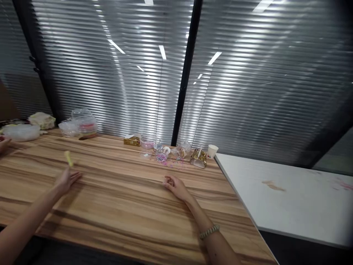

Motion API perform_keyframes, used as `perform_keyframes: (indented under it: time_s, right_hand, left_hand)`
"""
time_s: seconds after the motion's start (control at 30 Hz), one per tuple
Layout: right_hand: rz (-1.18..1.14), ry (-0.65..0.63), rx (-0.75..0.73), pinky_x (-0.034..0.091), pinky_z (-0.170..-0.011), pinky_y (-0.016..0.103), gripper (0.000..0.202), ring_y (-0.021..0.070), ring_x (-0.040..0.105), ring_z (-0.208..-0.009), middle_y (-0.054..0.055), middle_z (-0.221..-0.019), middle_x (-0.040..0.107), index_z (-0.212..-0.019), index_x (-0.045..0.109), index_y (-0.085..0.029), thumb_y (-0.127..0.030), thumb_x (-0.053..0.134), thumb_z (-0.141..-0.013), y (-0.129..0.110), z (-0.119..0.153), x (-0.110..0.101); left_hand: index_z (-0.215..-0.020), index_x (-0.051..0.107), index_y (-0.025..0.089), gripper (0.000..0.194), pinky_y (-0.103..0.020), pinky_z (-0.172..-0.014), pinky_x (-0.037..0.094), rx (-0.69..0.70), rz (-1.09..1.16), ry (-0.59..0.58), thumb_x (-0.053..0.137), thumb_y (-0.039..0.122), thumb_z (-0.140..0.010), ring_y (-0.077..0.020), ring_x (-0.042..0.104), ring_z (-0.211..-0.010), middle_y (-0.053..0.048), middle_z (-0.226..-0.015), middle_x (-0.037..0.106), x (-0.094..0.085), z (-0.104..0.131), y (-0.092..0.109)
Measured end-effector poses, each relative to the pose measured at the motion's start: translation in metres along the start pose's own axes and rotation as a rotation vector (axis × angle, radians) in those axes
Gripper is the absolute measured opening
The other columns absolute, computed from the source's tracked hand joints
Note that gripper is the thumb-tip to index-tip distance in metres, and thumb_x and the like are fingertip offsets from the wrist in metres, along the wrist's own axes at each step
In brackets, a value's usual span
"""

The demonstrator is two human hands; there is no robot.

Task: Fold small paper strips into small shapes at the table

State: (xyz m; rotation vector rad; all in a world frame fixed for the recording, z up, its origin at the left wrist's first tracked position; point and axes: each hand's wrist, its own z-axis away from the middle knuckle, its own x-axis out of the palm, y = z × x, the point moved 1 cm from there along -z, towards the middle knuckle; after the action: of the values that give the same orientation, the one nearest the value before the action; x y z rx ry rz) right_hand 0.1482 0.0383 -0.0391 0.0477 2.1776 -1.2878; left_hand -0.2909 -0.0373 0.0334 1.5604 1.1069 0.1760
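Observation:
My left hand [66, 181] is over the left part of the wooden table. A short, blurred yellow strip [68, 159] stands up from between its thumb and forefinger, while the other fingers stretch to the right. Near the middle of the table is my right hand [176, 187], its fingers curled in towards the thumb. Whatever it may hold is too small or hidden to make out. A beaded bracelet [209, 232] circles the right wrist.
Along the table's [124, 206] back edge stand a gold box [131, 140], a clear tub [147, 142], scattered pink bits [173, 163], an opened gold packet [198, 159] and a paper cup [212, 151]. Stacked plastic containers [87, 127] are further left. Another person's hand [3, 144] shows at the left edge.

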Motion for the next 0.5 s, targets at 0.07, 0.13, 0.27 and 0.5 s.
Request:
perform_keyframes:
  time_s: [0.07,0.13,0.27,0.5]
  right_hand:
    - [-0.005,0.010,-0.007,0.042,-0.065,0.026,0.034,0.0135,0.056,-0.068,0.005,-0.085,0.063,-0.110,0.057,-0.014,-0.034,0.055,-0.082,0.000,0.000,0.000]
    - [-0.021,0.026,-0.006,0.043,-0.066,0.026,0.032,0.0137,0.056,-0.068,0.006,-0.085,0.064,-0.108,0.059,-0.015,-0.034,0.054,-0.082,0.001,-0.001,-0.001]
    - [-0.144,0.034,0.052,0.043,-0.058,0.024,0.033,0.0121,0.055,-0.061,0.004,-0.079,0.064,-0.105,0.060,-0.015,-0.036,0.054,-0.081,-0.003,-0.001,-0.002]
    - [-0.245,0.389,0.046,0.044,-0.051,0.022,0.035,0.0110,0.054,-0.056,0.003,-0.074,0.063,-0.098,0.063,-0.015,-0.042,0.046,-0.085,-0.007,-0.004,-0.076]
  left_hand:
    - [-0.060,0.044,0.021,0.042,-0.034,-0.061,0.053,-0.090,-0.056,0.026,0.023,0.046,-0.086,-0.0203,0.066,-0.063,0.001,-0.045,0.058,-0.006,0.001,-0.017]
    - [-0.067,0.048,0.021,0.032,-0.039,-0.063,0.052,-0.082,-0.121,0.032,0.039,0.049,-0.078,-0.0259,0.066,-0.071,0.002,-0.051,0.061,0.004,0.009,-0.022]
    - [-0.091,0.056,0.017,0.037,-0.038,-0.068,0.053,0.300,-0.327,-0.105,0.038,0.048,-0.080,-0.0269,0.066,-0.080,-0.004,-0.078,0.069,0.063,0.045,0.004]
    - [-0.112,0.060,0.029,0.034,-0.027,-0.086,0.050,1.098,-0.184,-0.544,0.046,0.041,-0.083,-0.0197,0.063,-0.099,-0.002,-0.111,0.067,0.191,0.158,0.082]
